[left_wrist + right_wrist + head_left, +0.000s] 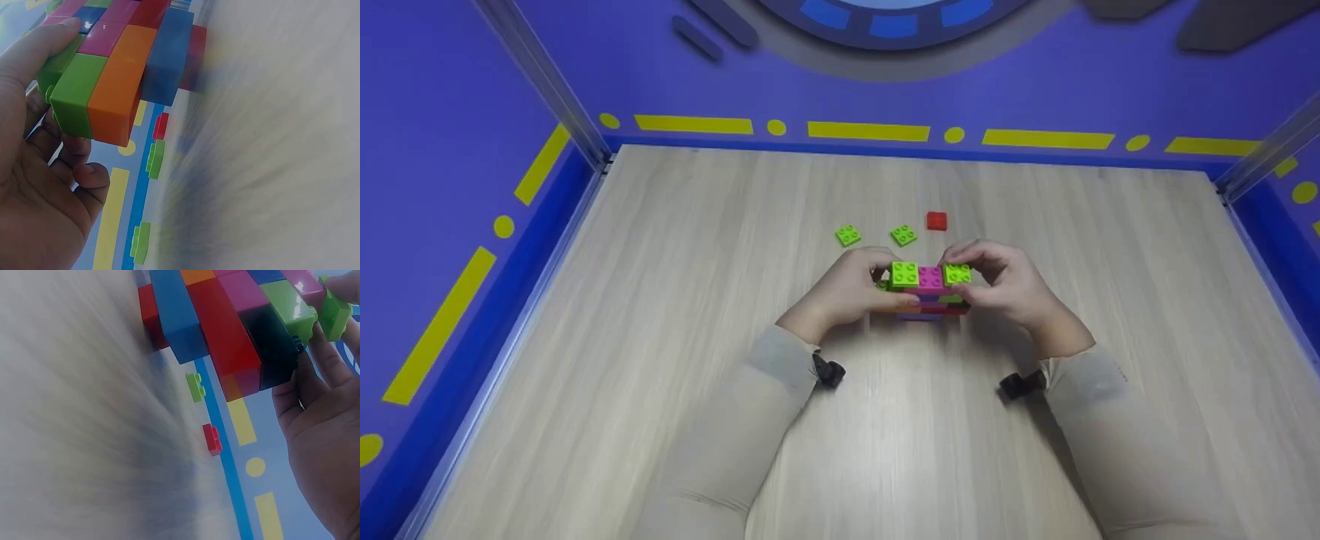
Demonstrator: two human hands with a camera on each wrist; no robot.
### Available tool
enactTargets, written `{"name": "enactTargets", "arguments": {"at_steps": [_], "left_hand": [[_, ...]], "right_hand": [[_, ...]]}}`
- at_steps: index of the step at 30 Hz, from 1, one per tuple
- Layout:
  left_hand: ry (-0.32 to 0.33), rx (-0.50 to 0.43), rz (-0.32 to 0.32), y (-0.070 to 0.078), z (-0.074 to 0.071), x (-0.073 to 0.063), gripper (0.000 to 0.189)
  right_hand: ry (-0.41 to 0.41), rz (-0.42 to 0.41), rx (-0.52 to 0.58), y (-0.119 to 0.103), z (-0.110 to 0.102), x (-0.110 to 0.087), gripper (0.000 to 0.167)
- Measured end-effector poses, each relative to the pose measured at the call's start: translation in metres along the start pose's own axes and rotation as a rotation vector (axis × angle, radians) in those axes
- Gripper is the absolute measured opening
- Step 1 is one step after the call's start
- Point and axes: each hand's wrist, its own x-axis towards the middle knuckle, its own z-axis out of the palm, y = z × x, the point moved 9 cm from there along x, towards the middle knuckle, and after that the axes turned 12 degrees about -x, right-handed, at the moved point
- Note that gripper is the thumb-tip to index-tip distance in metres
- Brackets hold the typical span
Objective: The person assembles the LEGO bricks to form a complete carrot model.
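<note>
A built stack of toy bricks (931, 279) in pink, green, blue, orange, red and black stands on the table between both hands. My left hand (855, 289) grips its left side, thumb on the near face; the left wrist view shows the thumb over a blue brick (90, 18), above an orange brick (121, 84). My right hand (1009, 289) pinches a small green brick (336, 315) at the top right end, beside a pink brick (304, 284). Whether that green brick is pressed fully on, I cannot tell. A second green brick (904, 274) tops the left end.
Behind the stack lie two loose green bricks (848, 235), studs up, and a red brick (937, 220). The wood-look table (720, 225) is bounded by a blue-purple back wall (877, 97) and side walls with yellow markings.
</note>
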Motion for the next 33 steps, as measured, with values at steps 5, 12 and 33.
{"name": "enactTargets", "arguments": {"at_steps": [5, 12, 33], "left_hand": [[0.002, 0.003, -0.015, -0.0011, 0.0008, 0.0001, 0.037], [0.001, -0.004, -0.021, -0.0021, 0.0019, 0.0004, 0.039], [0.011, 0.023, 0.017, -0.0002, 0.0004, 0.0012, 0.036]], "right_hand": [[0.007, 0.054, -0.023, 0.0025, -0.0014, -0.0011, 0.029], [0.007, 0.109, -0.072, 0.0043, -0.0020, -0.0009, 0.026], [0.010, 0.085, -0.028, 0.0042, 0.0035, 0.0002, 0.028]]}}
